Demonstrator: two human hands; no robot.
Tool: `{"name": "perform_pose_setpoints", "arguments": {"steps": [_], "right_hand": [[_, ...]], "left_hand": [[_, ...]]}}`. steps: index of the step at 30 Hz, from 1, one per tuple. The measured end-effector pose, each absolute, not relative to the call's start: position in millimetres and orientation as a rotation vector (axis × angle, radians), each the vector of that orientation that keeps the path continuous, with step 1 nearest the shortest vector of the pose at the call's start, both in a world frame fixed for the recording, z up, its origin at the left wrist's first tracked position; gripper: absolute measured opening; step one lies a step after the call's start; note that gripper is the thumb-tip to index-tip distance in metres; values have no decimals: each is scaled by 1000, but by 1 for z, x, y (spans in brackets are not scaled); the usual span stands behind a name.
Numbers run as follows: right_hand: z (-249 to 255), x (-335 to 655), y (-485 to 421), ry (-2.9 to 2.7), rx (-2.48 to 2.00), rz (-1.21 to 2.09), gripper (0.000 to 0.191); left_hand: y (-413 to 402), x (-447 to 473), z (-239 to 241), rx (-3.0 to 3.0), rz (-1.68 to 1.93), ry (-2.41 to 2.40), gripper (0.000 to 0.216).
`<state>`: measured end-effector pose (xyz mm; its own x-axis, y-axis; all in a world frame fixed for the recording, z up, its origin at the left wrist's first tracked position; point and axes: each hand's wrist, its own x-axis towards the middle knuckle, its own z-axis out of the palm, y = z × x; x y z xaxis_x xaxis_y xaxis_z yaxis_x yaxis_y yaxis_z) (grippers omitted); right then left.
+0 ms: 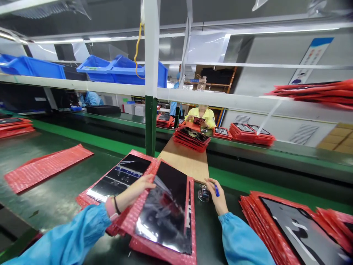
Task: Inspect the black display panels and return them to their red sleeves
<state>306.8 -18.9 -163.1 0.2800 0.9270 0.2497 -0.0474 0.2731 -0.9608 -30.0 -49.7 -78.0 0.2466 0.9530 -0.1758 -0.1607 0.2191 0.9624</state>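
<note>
The left hand point(140, 188) grips the black panel point(171, 197), ideally edge-only; right of it, the right hand point(217, 195) holds a blue tool point(217, 190).

Pale grey wall point(264, 51) behind; white shelf frame point(151, 66) above dark green workbench point(60, 198); strip lights point(100, 38) overhead.

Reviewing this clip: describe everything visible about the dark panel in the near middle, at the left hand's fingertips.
The dark panel is flat, roughly rectangular, black and glossy like glass, with streaky reflections and bright glare at its near end. A narrow strip with white marks runs along its right side. It lies shiny side up, slightly askew, on red bubble wrap that shows around its edges. The left hand reaches its upper left edge; whether it grips panel or wrap is unclear.
</note>
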Motion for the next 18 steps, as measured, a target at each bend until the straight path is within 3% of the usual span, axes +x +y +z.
{"name": "perform_pose_setpoints", "arguments": {"steps": [7,18], "right_hand": [[-178,312,-21,-963,-1045,1079,29],[-172,302,-22,-895,-1056,1075,28]], "left_hand": [[-46,-130,-54,1102,1033,1152,34],[-29,-185,-79,1142,988,1262,40]]}}
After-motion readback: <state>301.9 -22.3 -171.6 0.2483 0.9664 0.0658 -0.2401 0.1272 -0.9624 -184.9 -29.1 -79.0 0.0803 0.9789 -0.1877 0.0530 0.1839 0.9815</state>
